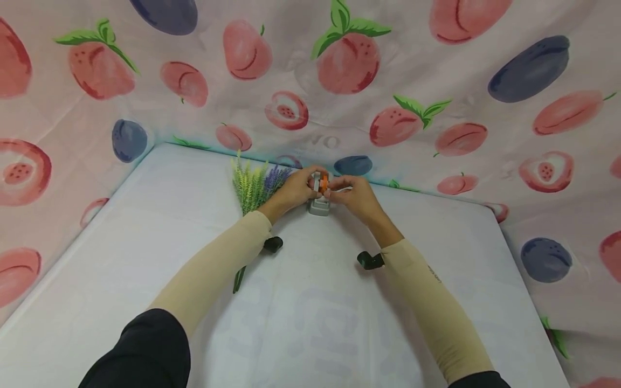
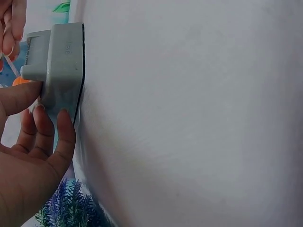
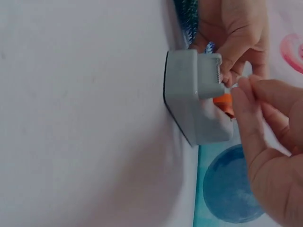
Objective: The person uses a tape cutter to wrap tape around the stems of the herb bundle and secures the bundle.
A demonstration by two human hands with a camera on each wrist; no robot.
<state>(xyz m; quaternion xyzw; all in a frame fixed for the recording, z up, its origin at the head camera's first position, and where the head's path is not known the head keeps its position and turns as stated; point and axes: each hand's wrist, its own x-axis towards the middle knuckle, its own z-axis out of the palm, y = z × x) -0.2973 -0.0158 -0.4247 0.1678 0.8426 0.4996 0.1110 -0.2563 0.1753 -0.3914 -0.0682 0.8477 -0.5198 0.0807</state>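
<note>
A grey tape dispenser [image 1: 318, 207] with an orange core [image 1: 323, 183] stands near the far edge of the table. My left hand [image 1: 294, 189] is at its left side, thumb and fingers curled against the body close to the toothed cutting end, as the left wrist view shows. On the other side, my right hand [image 1: 356, 196] has thumb and forefinger pressed together just off the dispenser. A thin pale strip of tape [image 2: 13, 66] runs between those fingertips and the orange core. The fingers partly hide the roll in the head view.
Artificial lavender [image 1: 249, 188] in yellow-green and purple lies left of the dispenser, its stems [image 1: 239, 280] passing under my left forearm. A white sheet covers the table [image 1: 310, 302]. Fruit-printed cloth [image 1: 301, 70] hangs behind and at the sides.
</note>
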